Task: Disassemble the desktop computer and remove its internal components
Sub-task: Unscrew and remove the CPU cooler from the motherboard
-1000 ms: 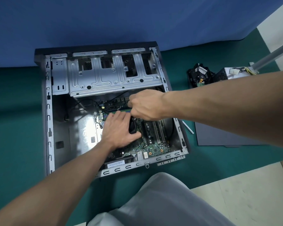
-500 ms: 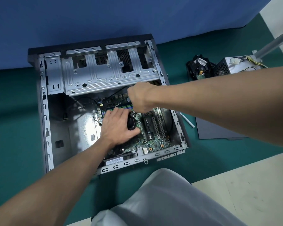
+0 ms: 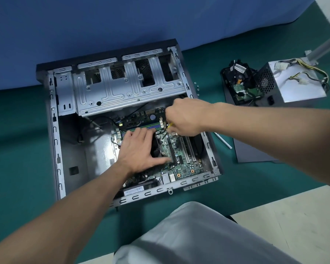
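Now | case (image 3: 54, 141) open-side up, lengthwise away | left hand (image 3: 139, 151) flat on motherboard (image 3: 181, 164) | right hand (image 3: 187, 117) pinches cable (image 3: 170, 124)

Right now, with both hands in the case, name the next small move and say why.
Probably lift the right hand a little to ease the wire free of the motherboard. Its fingers pinch what looks like a thin yellow-and-black wire just above the board, while the left hand presses flat on the black cooler, steadying it.

The forearms (image 3: 80, 212) are bare, and the trousers (image 3: 198, 237) are light grey (smooth fabric, softly creased).
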Demonstrator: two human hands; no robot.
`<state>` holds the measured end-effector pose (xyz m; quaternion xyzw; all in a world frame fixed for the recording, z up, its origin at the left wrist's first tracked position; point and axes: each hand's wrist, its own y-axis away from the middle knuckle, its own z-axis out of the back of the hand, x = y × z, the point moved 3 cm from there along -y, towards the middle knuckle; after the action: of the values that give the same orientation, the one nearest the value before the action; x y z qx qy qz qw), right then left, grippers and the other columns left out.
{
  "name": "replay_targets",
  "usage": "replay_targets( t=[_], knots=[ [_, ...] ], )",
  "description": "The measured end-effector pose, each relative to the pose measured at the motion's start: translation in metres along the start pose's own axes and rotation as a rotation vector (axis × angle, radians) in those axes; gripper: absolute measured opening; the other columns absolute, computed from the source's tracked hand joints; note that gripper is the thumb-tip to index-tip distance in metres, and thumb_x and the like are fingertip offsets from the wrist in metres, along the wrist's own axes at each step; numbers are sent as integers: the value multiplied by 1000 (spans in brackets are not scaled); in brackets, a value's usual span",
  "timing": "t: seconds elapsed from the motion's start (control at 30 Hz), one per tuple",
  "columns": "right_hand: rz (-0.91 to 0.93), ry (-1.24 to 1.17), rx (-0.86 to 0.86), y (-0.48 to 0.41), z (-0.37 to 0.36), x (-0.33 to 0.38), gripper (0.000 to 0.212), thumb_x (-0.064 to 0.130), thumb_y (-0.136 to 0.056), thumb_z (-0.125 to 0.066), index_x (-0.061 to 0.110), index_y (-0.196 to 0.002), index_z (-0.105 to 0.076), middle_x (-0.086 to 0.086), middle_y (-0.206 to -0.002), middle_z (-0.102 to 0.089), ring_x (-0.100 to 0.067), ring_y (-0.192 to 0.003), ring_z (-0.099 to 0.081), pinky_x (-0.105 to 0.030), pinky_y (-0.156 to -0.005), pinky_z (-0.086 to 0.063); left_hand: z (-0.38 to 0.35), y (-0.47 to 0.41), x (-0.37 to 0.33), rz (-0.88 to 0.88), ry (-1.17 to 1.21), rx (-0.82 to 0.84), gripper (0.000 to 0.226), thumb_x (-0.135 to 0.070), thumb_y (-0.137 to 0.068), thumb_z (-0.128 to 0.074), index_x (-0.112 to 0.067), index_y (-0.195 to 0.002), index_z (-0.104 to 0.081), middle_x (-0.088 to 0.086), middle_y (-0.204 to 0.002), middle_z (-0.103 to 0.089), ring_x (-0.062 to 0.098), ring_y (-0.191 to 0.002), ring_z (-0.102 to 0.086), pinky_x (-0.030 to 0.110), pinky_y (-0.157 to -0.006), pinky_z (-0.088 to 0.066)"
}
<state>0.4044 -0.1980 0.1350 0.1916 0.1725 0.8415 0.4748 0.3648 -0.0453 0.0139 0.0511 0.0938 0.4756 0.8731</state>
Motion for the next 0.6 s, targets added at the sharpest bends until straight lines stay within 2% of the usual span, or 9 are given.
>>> replay_targets(
  t=[0.07,0.13,0.17,0.2,0.27,0.33,0.4,0.47,0.6],
  knots=[
    [-63,-171,-12,7,-8,-7,37,35,-95,-53,18,-64,-41,-1,-65,-37,-32,-76,-51,-34,-67,-44,2,0,-1,-18,-33,31,121,-101,-62,-15,-10,-136,-44,6,-108,-57,20,-90,-49,38,-80,-38],
    [-133,-330,-87,13,-17,-12,23,37,-93,-55,17,-83,-52,-4,-75,-44,-33,-88,-53,-38,-75,-48,2,1,0,-26,-72,48,116,-99,-65,-17,-12,-138,-40,7,-110,-56,22,-92,-49,39,-80,-38],
    [-171,-398,-147,16,-22,-13,20,38,-91,-59,19,-89,-51,-4,-79,-47,-32,-90,-53,-38,-75,-47,2,2,0,-30,-82,50,110,-96,-68,-21,-12,-138,-38,7,-111,-56,23,-94,-49,39,-81,-37],
    [-200,-465,-222,19,-28,-14,20,39,-88,-62,24,-88,-49,-2,-79,-50,-30,-88,-54,-36,-73,-46,1,3,-1,-32,-87,49,105,-93,-69,-25,-13,-136,-37,8,-113,-56,23,-96,-50,39,-81,-37],
    [-236,-562,-409,25,-37,-12,20,40,-85,-66,28,-81,-50,4,-66,-52,-25,-73,-54,-33,-68,-46,1,3,-2,-24,-85,43,97,-88,-70,-32,-14,-133,-35,8,-113,-56,24,-96,-50,39,-81,-36],
    [-265,-554,-612,33,-43,-5,21,38,-85,-67,22,-76,-56,8,-51,-45,-21,-55,-47,-30,-58,-45,3,3,-4,-8,-84,36,94,-84,-69,-34,-14,-132,-38,8,-112,-56,24,-96,-49,39,-82,-35],
    [-270,-498,-784,37,-48,3,26,30,-83,-68,14,-67,-56,4,-45,-45,-21,-44,-43,-29,-48,-43,3,1,-5,1,-94,41,94,-82,-68,-34,-14,-133,-40,8,-114,-55,24,-97,-48,39,-82,-33],
    [-263,-474,-857,38,-53,7,28,24,-82,-69,12,-61,-55,1,-43,-45,-21,-39,-40,-27,-41,-39,3,1,-5,5,-94,51,94,-81,-67,-34,-14,-132,-40,8,-115,-55,24,-98,-47,39,-83,-33],
    [-197,-512,-853,35,-55,3,23,21,-81,-66,12,-62,-58,5,-43,-40,-19,-36,-38,-22,-42,-31,4,1,-5,9,-84,56,94,-81,-66,-33,-14,-131,-42,8,-113,-55,24,-97,-47,39,-82,-33]
  ],
)
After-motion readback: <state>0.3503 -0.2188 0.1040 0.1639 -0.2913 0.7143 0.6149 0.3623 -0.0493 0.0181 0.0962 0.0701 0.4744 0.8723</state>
